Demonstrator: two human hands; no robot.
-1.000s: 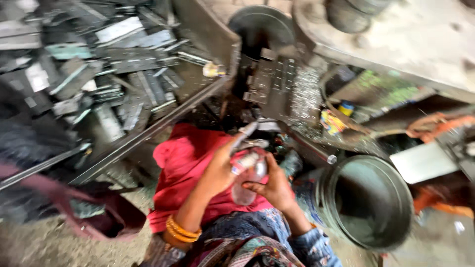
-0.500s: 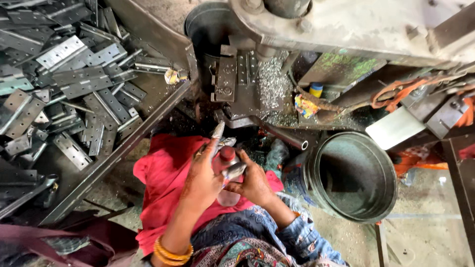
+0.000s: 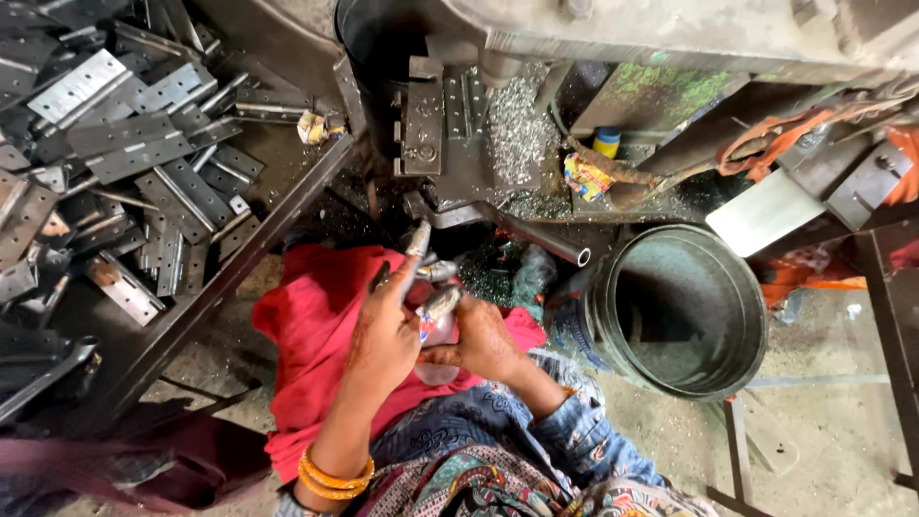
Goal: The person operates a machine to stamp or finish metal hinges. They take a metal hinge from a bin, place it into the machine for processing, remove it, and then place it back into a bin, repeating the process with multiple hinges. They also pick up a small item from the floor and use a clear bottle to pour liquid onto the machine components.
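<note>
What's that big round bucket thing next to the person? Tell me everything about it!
The metal bucket is round, dark grey and dull, with a thin rim that looks worn. It stands upright on the dusty floor, and the camera looks straight down into it. Nothing can be made out inside, only a dusty grey bottom. It sits below the machine, beside the person's knee, on the side of the right hand. Neither hand touches it. A crumpled wrapper seems to press against its outside wall.
</note>
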